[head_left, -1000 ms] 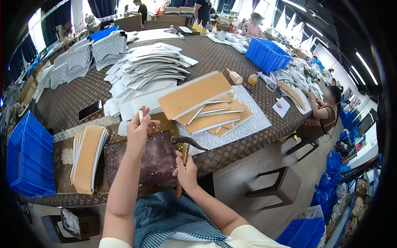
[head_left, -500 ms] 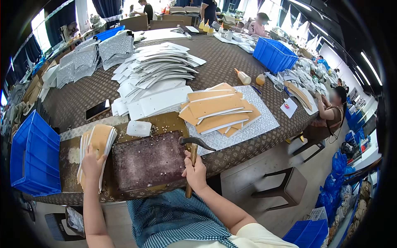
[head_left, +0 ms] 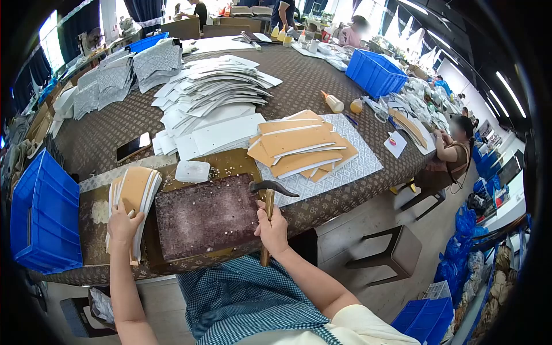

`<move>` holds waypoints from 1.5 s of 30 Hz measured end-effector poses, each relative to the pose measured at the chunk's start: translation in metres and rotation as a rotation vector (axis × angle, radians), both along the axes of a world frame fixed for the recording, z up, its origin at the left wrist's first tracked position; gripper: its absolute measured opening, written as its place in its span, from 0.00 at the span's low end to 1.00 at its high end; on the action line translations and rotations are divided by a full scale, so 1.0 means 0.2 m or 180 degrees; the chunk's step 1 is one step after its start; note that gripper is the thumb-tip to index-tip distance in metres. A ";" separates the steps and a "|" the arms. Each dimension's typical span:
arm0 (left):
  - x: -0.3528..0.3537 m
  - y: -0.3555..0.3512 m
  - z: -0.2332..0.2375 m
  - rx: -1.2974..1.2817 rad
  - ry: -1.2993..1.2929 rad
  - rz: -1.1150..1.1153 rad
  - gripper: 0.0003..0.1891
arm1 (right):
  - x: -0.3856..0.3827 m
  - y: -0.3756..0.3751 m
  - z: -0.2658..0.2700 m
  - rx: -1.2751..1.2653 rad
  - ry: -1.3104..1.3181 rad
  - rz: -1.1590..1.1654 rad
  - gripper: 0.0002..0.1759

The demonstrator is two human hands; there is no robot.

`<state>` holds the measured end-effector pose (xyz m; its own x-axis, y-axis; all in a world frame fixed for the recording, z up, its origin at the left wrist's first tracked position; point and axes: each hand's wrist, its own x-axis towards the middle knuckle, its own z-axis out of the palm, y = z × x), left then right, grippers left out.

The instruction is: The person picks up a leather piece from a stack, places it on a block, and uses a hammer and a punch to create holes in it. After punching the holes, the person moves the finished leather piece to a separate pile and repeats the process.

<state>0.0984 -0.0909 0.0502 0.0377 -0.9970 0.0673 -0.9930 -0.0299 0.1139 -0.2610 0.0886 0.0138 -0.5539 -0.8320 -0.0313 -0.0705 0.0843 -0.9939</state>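
Note:
My left hand (head_left: 122, 227) is closed at the lower part of a stack of tan-and-white panels (head_left: 138, 187), fingers curled over it. Something small and pale shows by its fingertips, too small to name. In my right hand (head_left: 271, 230) is a hammer (head_left: 270, 198) with a wooden handle, its curved dark head level above the right edge of a worn purplish-brown board (head_left: 207, 213). Small white bits lie scattered on and behind that board. A white block (head_left: 192, 171) sits just behind it. More tan panels (head_left: 302, 144) lie piled on a patterned white sheet (head_left: 362, 161).
Tall stacks of white panels (head_left: 213, 86) stand farther back, near a phone (head_left: 133, 147). A blue crate (head_left: 46, 213) is at the left, another blue crate (head_left: 376, 72) at the far right. A co-worker (head_left: 457, 146) sits at the right side. A stool (head_left: 397, 253) stands on the floor.
My left hand has drawn slightly toward me along the panel stack, its fingers more curled. My right hand still holds the hammer in nearly the same place. The view has shifted slightly.

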 end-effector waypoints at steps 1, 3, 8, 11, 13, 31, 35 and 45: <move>-0.01 0.00 0.02 0.0017 -0.0034 -0.0019 0.45 | 0.00 0.00 0.01 0.0026 -0.0017 -0.0004 0.18; -0.02 0.00 0.05 0.0085 -0.0063 -0.0006 0.46 | 0.01 0.00 0.01 0.0018 -0.0011 -0.0025 0.18; -0.03 0.05 0.11 -0.0269 0.0209 -0.0062 0.48 | 0.01 0.00 0.00 -0.0006 0.0019 -0.0060 0.18; 0.03 0.06 0.12 -0.0489 0.0621 -0.0114 0.47 | 0.01 0.00 0.00 -0.0041 -0.0017 -0.0064 0.17; 0.02 0.10 0.21 -0.0510 0.1084 -0.0084 0.46 | 0.01 0.00 0.00 -0.0081 0.0037 -0.0069 0.16; -0.64 0.24 0.24 0.0416 0.1021 -0.2492 0.47 | -0.12 0.18 -0.03 -0.0556 -0.0644 -0.0121 0.08; -0.72 0.25 0.14 0.0625 0.1040 -0.2929 0.44 | -0.17 0.26 0.01 -0.0526 -0.0530 -0.0121 0.08; -0.72 0.21 -0.05 0.0846 0.0924 -0.3063 0.40 | 0.01 0.09 0.11 -0.0455 -0.0698 0.0595 0.08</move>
<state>-0.0464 -0.0498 0.0401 -0.8022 -0.5954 -0.0435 -0.5457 0.7017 0.4582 -0.2590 0.1059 0.0362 -0.3840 -0.9233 -0.0086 0.1457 -0.0514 -0.9880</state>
